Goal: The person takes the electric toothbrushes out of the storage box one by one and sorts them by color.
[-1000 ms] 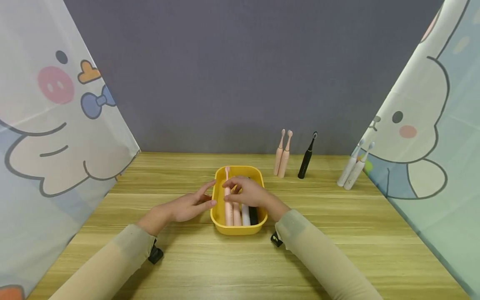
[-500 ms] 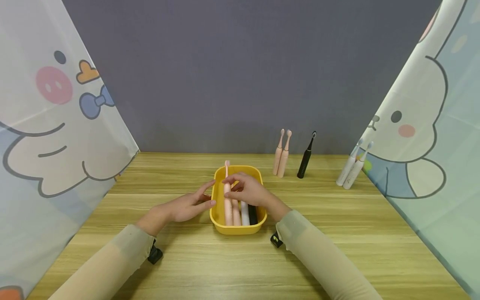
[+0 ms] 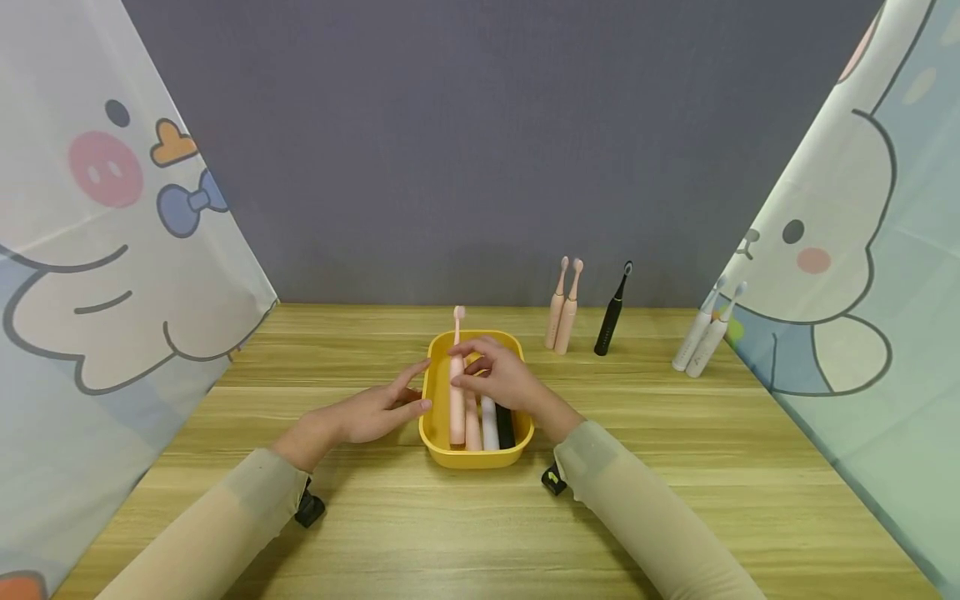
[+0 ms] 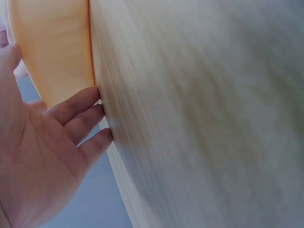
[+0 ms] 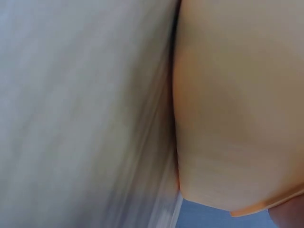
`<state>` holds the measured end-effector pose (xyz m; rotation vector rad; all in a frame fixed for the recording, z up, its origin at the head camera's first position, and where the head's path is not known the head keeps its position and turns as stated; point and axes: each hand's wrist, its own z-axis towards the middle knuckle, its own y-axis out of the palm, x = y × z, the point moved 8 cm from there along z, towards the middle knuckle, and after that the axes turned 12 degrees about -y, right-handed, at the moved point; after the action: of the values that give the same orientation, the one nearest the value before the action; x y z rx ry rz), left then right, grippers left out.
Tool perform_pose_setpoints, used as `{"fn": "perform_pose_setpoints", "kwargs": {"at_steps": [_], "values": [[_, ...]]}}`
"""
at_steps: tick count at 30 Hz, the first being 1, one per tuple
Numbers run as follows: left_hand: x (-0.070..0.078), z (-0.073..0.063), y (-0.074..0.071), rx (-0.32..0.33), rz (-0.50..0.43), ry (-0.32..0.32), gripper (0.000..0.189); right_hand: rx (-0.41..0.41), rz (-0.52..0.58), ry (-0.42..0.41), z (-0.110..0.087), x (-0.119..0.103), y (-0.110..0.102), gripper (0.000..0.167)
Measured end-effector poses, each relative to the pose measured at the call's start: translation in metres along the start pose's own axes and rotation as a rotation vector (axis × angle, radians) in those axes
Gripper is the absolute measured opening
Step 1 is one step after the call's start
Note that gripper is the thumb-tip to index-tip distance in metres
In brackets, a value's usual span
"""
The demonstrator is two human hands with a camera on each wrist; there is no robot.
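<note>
The thumb and fingers of the right hand (image 3: 501, 377) are pinching a pink toothbrush (image 3: 457, 412) around the upper part of its handle. This toothbrush is in the yellow box (image 3: 476, 460), and its head reaches past the far rim. The left hand (image 3: 371, 414) has its thumb and fingers spread, at the left wall of the box. Beside the held toothbrush lie another pink handle (image 3: 472, 429), a white handle (image 3: 490, 427) and a black handle (image 3: 506, 430). Farther on the table (image 3: 450, 533), two pink toothbrushes (image 3: 566, 327), one black toothbrush (image 3: 609, 327) and two white toothbrushes (image 3: 707, 347) stand upright.
</note>
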<state>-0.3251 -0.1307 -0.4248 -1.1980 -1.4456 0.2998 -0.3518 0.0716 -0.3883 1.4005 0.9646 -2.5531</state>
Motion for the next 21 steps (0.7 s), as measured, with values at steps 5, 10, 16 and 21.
{"fn": "perform_pose_setpoints", "kwargs": {"at_steps": [5, 10, 16, 21], "values": [[-0.0001, 0.0012, 0.0004, -0.006, -0.004, -0.006, 0.084, 0.020, -0.014, -0.049, 0.0007, -0.0051, -0.0016, 0.044], [-0.0001, 0.0022, -0.0002, -0.007, 0.007, -0.009, 0.084, 0.033, -0.009, -0.089, 0.0011, -0.0084, -0.0023, 0.051], [-0.0010, 0.0023, 0.0002, -0.006, 0.013, -0.004, 0.083, 0.054, 0.088, -0.097, 0.0024, -0.0084, -0.0023, 0.071], [-0.0016, 0.0034, 0.0003, -0.002, 0.021, -0.006, 0.083, 0.057, 0.120, -0.073, 0.0025, -0.0070, -0.0020, 0.077]]}}
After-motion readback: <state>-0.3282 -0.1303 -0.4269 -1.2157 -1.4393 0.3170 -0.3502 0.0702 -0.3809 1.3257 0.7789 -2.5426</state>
